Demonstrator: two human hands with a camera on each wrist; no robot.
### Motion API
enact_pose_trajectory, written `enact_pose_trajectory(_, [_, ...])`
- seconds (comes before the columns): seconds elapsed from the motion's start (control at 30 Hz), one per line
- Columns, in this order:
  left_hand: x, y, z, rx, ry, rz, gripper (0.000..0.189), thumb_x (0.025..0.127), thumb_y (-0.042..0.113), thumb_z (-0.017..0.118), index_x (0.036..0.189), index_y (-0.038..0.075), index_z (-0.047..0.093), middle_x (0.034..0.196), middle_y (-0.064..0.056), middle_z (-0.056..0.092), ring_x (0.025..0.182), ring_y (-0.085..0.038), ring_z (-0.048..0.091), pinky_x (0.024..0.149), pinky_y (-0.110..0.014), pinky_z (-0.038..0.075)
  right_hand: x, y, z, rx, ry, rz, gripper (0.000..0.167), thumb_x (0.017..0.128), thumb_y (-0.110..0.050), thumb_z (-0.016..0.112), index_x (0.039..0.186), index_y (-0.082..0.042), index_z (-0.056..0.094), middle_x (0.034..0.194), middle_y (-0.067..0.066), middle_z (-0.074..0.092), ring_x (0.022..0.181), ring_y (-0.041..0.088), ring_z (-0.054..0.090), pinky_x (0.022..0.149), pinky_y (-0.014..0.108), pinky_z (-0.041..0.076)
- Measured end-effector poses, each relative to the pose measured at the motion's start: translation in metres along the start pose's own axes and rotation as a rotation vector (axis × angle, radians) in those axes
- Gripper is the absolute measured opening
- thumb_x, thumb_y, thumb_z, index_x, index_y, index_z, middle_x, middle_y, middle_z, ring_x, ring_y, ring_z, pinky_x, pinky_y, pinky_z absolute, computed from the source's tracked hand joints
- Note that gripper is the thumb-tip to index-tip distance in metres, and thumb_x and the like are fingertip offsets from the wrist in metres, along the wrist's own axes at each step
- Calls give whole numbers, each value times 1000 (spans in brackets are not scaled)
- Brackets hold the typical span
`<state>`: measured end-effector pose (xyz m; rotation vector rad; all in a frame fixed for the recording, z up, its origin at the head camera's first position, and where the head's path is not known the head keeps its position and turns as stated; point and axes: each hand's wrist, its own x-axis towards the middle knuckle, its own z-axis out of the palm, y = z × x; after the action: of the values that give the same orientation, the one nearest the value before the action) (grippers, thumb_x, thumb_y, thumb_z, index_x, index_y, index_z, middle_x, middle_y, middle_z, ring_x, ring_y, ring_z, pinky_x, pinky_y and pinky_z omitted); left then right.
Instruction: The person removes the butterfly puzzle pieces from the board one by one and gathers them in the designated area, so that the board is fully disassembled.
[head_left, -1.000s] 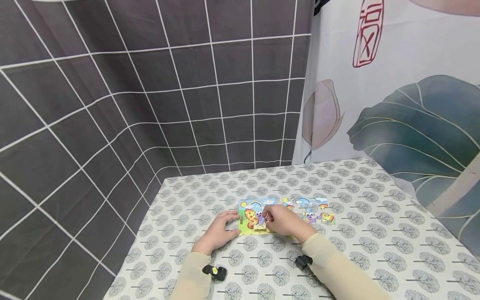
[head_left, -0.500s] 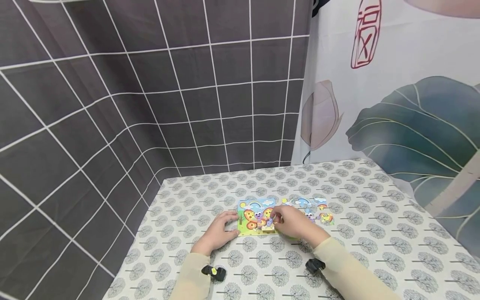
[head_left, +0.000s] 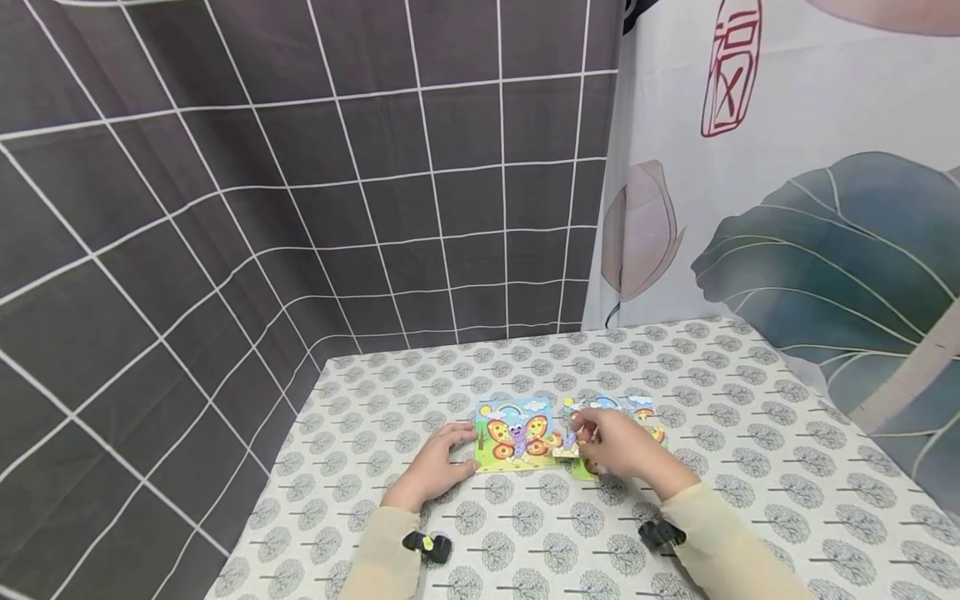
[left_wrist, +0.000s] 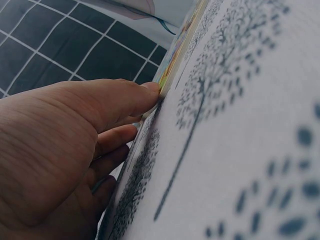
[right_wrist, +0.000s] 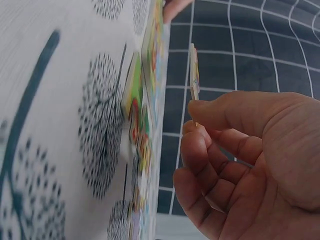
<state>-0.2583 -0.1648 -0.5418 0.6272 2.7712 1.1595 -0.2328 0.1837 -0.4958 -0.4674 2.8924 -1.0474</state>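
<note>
A puzzle board [head_left: 489, 464] printed with a butterfly and a rainbow lies flat on the table. At its left edge rests my left hand [head_left: 437, 468]; in the left wrist view the thumb of that hand [left_wrist: 60, 135] touches the board's edge [left_wrist: 181, 47], fingers relaxed. My right hand [head_left: 626, 446] pinches a jigsaw piece [head_left: 566, 447] just right of the board. The right wrist view shows this thin piece [right_wrist: 194, 70] raised above the table between thumb and index finger. The right hand partly hides the loose puzzle pieces [head_left: 609, 403] beneath it.
Loose pieces lie grouped to the right of the board, a green one [head_left: 581, 471] nearest me. The tree-print tablecloth [head_left: 525, 533] covers the table. A dark grid curtain [head_left: 420, 208] hangs behind and to the left, a lotus-print curtain [head_left: 675, 100] at the right.
My right hand has moved right, from over the board to above the loose pieces, carrying the pinched jigsaw piece. The board's butterfly is uncovered now. My left hand stays at the board's edge.
</note>
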Motion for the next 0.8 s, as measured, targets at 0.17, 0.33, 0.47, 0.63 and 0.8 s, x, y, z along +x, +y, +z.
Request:
enact_pose_trajectory(0.17, [-1,1,0,-3,2,-8,50,92,25,81,138,13,67,155,1,52,149,-31,40,124,-57,29,-4,9,-7,-3,6,7,21,89,-4,76,108,-11,71,85,-6,60,72,11,58,64,29,52])
enact_pose_trajectory(0.33, [-1,2,0,-9,1,-19,50,92,25,80,138,13,67,155,1,51,149,-31,39,124,-57,29,-10,17,-19,7,13,-19,19,88,-2,75,105,-8,71,84,-5,61,72,13,57,59,28,53])
enact_pose_trajectory(0.47, [-1,2,0,-11,0,-29,50,92,25,80,139,14,66,156,1,51,149,-31,39,124,-57,28,-15,31,-25,3,6,-5,19,86,-2,76,103,-10,72,85,-4,61,74,14,57,61,28,54])
enact_pose_trajectory(0.63, [-1,3,0,0,-1,-31,50,92,25,80,139,14,66,156,1,51,150,-31,38,124,-56,28,-22,41,-32,22,-17,11,22,84,0,77,104,-9,71,85,-2,61,77,16,57,66,28,54])
enact_pose_trajectory(0.8, [0,2,-1,14,-3,-27,50,92,25,80,139,15,66,156,0,51,150,-31,39,124,-57,29,-29,45,-38,9,-33,25,24,82,1,78,103,-8,72,85,-1,60,78,16,56,69,28,54])
